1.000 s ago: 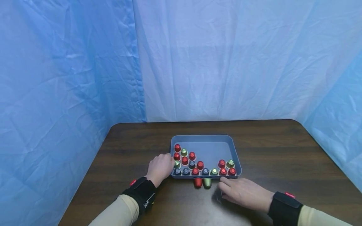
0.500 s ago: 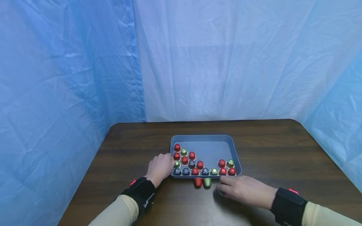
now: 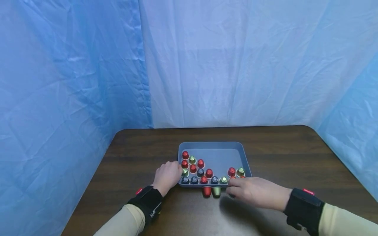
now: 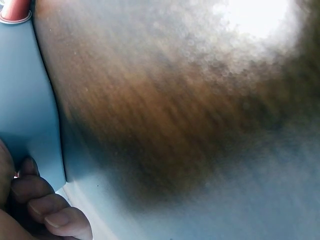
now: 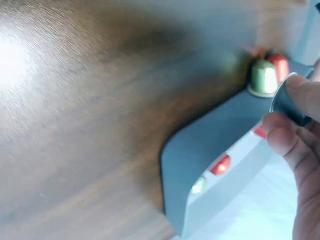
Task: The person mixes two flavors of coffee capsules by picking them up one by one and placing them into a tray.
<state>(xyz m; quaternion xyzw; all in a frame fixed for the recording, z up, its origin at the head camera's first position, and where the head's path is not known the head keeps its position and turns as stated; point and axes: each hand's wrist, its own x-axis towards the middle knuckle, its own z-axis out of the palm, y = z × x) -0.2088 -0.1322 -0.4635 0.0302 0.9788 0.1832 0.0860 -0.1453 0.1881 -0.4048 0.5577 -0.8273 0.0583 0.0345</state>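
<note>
A blue-grey tray [image 3: 224, 157] holds several upright coffee capsules in red, green and dark blue. At its left side, my left hand [image 3: 167, 177] grips the tray wall; its curled fingertips [image 4: 65, 220] show at the corner in the left wrist view. My right hand [image 3: 257, 193] is over the tray's front right corner. Between thumb and fingers it pinches a dark coffee capsule [image 5: 286, 104], just outside the tray's front wall. A red capsule [image 3: 206, 192] and a green capsule [image 3: 216, 192] stand on the table against the front wall. The right hand partly hides red capsules in the tray.
The tray stands on a dark wooden table [image 3: 141, 154]. Inside it, capsules cluster along the left and front, with bare floor at the back and right. Blue cloth [image 3: 206, 65] hangs behind the table and along both sides.
My right hand has risen and moved forward with the dark capsule, from in front of the tray to over its front right edge. The left hand has stayed on the tray.
</note>
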